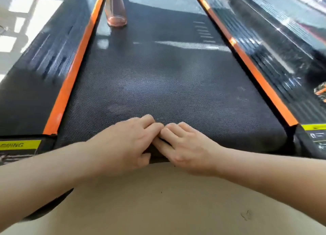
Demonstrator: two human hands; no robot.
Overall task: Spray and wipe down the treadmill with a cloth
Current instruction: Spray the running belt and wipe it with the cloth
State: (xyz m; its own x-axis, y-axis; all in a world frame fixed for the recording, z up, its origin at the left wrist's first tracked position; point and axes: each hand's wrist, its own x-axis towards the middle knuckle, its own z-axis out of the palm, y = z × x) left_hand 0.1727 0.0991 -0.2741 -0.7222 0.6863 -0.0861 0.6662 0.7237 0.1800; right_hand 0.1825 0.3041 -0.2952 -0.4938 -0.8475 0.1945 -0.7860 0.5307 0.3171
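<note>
Beige surface (158,208) fills the near foreground, both forearms crossing over it; left hand (128,143) and right hand (184,146) meet fingertip to fingertip at the near end of the treadmill belt (167,86), over a dark cloth (156,156) of which only a strip shows between them; right fingers lie pressed together, nearly flat upon it; left fingers are bent and close together, grip not confirmable; orange strips (70,86) border the belt; a pink translucent bottle (115,10) stands upright at the belt's far left.
</note>
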